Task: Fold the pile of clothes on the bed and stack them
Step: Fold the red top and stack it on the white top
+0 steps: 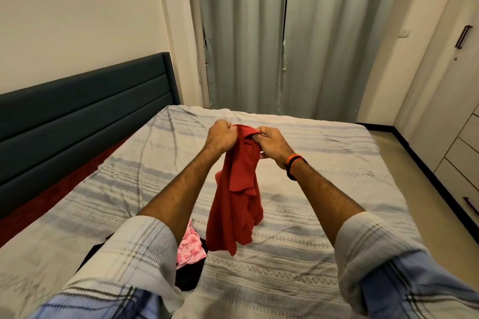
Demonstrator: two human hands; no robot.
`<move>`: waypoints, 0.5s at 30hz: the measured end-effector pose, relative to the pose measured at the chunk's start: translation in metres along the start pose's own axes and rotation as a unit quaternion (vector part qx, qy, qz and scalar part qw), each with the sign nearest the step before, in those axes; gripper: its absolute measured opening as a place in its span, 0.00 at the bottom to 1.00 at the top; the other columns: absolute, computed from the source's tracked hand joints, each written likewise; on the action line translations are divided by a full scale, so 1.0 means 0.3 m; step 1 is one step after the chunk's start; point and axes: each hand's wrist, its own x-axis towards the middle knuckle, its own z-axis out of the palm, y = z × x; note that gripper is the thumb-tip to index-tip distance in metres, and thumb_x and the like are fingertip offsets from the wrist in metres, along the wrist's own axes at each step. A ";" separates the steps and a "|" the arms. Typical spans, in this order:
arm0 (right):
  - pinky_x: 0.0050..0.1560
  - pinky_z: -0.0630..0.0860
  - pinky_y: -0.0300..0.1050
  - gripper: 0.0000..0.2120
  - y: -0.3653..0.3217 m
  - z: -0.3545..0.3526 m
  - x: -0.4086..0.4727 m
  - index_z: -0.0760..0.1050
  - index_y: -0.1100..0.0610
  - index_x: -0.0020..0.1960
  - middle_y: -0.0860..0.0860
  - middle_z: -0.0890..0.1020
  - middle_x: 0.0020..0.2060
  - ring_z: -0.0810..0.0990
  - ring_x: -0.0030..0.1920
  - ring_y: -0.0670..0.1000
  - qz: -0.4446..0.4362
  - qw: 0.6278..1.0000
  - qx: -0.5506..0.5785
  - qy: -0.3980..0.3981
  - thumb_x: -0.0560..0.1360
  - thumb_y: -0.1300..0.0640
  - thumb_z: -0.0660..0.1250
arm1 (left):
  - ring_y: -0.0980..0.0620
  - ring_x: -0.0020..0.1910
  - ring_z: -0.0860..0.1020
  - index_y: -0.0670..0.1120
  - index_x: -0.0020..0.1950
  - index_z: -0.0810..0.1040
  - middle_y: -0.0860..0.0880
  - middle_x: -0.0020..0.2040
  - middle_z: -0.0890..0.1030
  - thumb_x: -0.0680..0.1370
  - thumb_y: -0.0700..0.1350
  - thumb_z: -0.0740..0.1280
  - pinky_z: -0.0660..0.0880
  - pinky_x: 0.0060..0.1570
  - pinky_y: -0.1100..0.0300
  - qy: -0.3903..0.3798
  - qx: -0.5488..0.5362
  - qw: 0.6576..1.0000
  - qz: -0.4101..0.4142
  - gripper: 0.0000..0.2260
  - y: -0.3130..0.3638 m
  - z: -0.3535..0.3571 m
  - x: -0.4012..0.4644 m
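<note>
A red garment (pixel 237 204) hangs in the air above the bed (pixel 324 215), bunched and crumpled, its lower end just over the sheet. My left hand (pixel 219 137) grips its top edge in a fist. My right hand (pixel 272 144) pinches the same top edge close beside it. Below my left forearm lies the rest of the pile: a pink patterned piece (pixel 188 247) on top of a black garment (pixel 190 274), partly hidden by my sleeve.
The bed wears a grey and cream striped sheet. A dark padded headboard (pixel 85 111) runs along the left. Grey curtains (pixel 285 33) hang beyond the far edge. A wardrobe with drawers (pixel 464 158) stands at the right across a strip of floor.
</note>
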 end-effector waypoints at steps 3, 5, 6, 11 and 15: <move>0.32 0.66 0.43 0.13 0.031 0.019 0.011 0.72 0.52 0.36 0.48 0.71 0.29 0.67 0.30 0.46 -0.034 0.999 -0.002 0.008 0.78 0.54 0.67 | 0.50 0.34 0.66 0.49 0.32 0.65 0.50 0.31 0.67 0.80 0.41 0.58 0.63 0.37 0.56 -0.022 -0.070 0.997 0.006 0.16 -0.008 -0.014 0.003; 0.34 0.64 0.46 0.18 0.058 0.028 0.024 0.72 0.50 0.29 0.43 0.70 0.25 0.65 0.29 0.46 -0.041 0.998 -0.008 0.036 0.76 0.48 0.68 | 0.50 0.34 0.68 0.48 0.33 0.67 0.49 0.32 0.69 0.81 0.47 0.60 0.64 0.38 0.57 -0.047 -0.069 0.996 0.017 0.16 -0.009 -0.035 -0.008; 0.35 0.64 0.48 0.17 0.064 0.028 0.031 0.72 0.50 0.28 0.42 0.69 0.24 0.66 0.30 0.46 -0.043 0.998 -0.012 0.053 0.73 0.46 0.67 | 0.51 0.34 0.70 0.46 0.34 0.71 0.49 0.33 0.72 0.80 0.54 0.63 0.66 0.37 0.57 -0.076 -0.077 0.994 0.019 0.17 -0.013 -0.048 -0.011; 0.37 0.69 0.50 0.20 0.083 0.002 0.067 0.76 0.58 0.32 0.50 0.74 0.28 0.70 0.33 0.48 -0.046 0.998 0.014 0.050 0.64 0.40 0.69 | 0.53 0.34 0.77 0.45 0.37 0.79 0.50 0.35 0.80 0.68 0.56 0.78 0.72 0.36 0.60 -0.183 0.072 0.980 0.009 0.16 -0.047 -0.069 -0.002; 0.41 0.69 0.49 0.25 0.097 0.002 0.040 0.80 0.66 0.40 0.53 0.78 0.36 0.72 0.39 0.50 -0.033 0.998 0.041 -0.038 0.68 0.42 0.75 | 0.49 0.35 0.72 0.41 0.34 0.78 0.49 0.32 0.75 0.73 0.40 0.69 0.67 0.35 0.59 -0.126 0.056 0.990 0.025 0.08 -0.043 -0.024 0.007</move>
